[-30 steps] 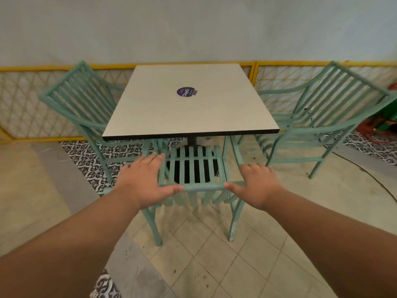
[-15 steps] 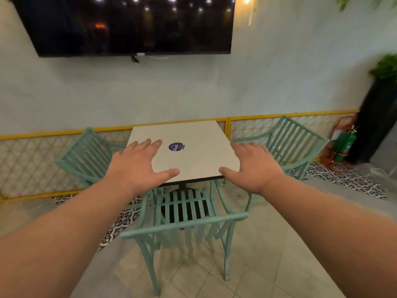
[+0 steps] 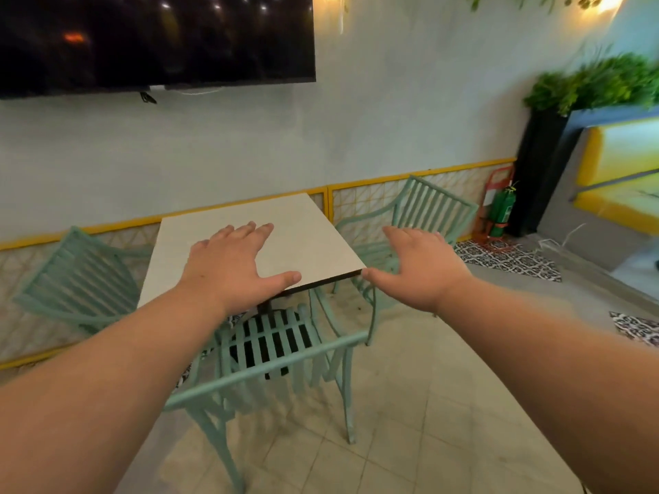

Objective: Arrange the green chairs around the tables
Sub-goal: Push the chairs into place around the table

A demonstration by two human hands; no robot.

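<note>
Above the near green chair (image 3: 271, 354), both hands hang empty, palms down: the left hand (image 3: 231, 269) and right hand (image 3: 417, 269) have fingers spread, touching nothing. That chair's seat is tucked partly under the tabletop (image 3: 249, 244). Two more green chairs flank it (left chair (image 3: 78, 279), right chair (image 3: 420, 215)), apparently close against its sides.
</note>
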